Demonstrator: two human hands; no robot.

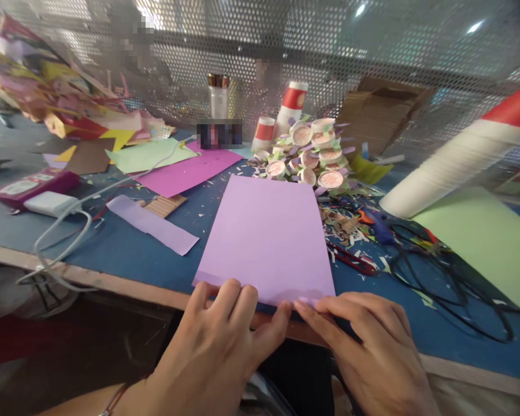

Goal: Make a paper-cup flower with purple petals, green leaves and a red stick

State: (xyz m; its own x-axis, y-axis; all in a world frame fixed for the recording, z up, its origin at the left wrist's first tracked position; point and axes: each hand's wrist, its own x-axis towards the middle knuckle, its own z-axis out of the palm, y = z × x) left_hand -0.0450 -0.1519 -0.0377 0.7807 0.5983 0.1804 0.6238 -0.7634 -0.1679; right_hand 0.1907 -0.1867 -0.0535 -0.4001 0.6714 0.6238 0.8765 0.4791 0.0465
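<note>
A light purple sheet of paper (pixel 268 231) lies flat on the blue table, its near edge turned up in a narrow fold. My left hand (pixel 225 335) has curled fingers on that near edge, the thumb pressing toward its middle. Close beside it, my right hand (pixel 372 341) pinches the right part of the same edge with thumb and forefinger. The two thumbs almost meet at the fold. Part of the folded edge is hidden under my fingers.
A purple paper strip (pixel 151 225), a magenta sheet (pixel 190 170) and a white cable (pixel 86 219) lie left. Behind the sheet stand stacked paper cups (pixel 292 107) near a pile of cut cup pieces (pixel 314 150). Right are a black cord (pixel 442 300) and a long cup stack (pixel 455 156).
</note>
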